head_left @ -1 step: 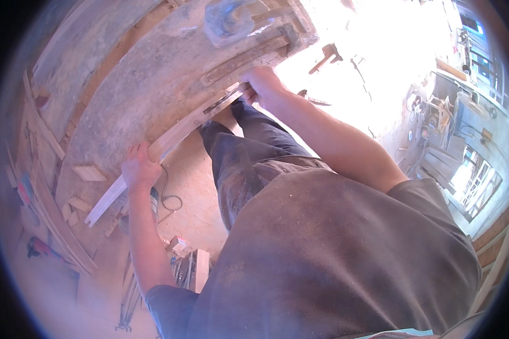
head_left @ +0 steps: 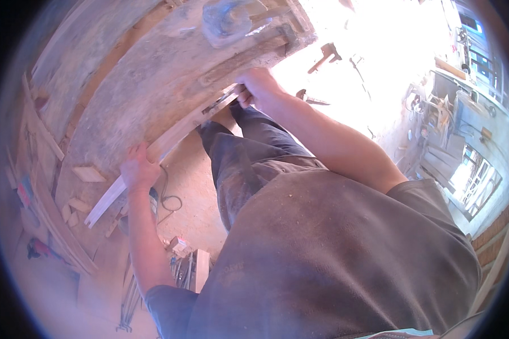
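Note:
A long pale wooden strip (head_left: 178,131) lies slantwise along the near edge of the workbench (head_left: 147,85). Its lower left end is notched, and a dark narrow slot shows near its upper end. My left hand (head_left: 139,170) is closed over the strip toward the lower left end. At the upper end my right hand (head_left: 258,87) has its fingers curled in at the strip, just beyond the slot. Whatever those fingers hold is hidden by the hand.
Small wood blocks (head_left: 89,173) lie on the bench left of my left hand. A clear plastic bag (head_left: 227,22) sits at the far end. A hammer (head_left: 324,56) lies on the bright floor to the right. Clamps and tools (head_left: 184,265) stand by my left arm.
My right hand has shifted slightly left and down along the strip, its fingers closer to the slot. The left hand and the strip look almost unmoved.

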{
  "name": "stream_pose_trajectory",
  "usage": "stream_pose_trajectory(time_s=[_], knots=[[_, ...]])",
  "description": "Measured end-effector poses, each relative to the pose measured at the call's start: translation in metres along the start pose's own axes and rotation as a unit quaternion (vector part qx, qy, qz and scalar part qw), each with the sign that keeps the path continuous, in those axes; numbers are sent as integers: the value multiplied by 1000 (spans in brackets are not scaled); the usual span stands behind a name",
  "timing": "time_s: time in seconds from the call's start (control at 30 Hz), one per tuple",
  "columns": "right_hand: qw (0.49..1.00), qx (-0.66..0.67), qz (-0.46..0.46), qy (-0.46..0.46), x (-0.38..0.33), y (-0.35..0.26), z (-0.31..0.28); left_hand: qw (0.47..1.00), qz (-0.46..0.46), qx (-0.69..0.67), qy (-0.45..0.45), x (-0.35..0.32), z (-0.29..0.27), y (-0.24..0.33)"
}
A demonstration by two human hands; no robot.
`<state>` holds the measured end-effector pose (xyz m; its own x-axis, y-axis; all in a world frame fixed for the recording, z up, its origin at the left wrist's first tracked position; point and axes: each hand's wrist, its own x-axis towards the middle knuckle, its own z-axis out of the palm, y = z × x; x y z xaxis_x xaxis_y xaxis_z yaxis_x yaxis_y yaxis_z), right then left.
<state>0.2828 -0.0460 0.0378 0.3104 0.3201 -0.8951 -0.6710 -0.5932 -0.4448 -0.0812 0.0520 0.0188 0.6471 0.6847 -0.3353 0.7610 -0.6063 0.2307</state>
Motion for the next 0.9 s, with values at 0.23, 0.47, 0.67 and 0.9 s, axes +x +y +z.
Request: stream_pose_trajectory(time_s=[0.23, 0.47, 0.67, 0.9], knots=[[997, 22, 40, -65, -36, 2, 8, 1000, -1, 16, -10, -1, 3, -2], [997, -8, 78, -14, 1, 0, -53, 999, 21, 5, 46, -5, 9, 0], [997, -36, -69, 23, -25, -36, -85, 998, 26, 9, 65, -9, 14, 1], [965, -24, -262, 13, -35, -92, -74, 997, 23, 9, 67, -15, 22, -5]])
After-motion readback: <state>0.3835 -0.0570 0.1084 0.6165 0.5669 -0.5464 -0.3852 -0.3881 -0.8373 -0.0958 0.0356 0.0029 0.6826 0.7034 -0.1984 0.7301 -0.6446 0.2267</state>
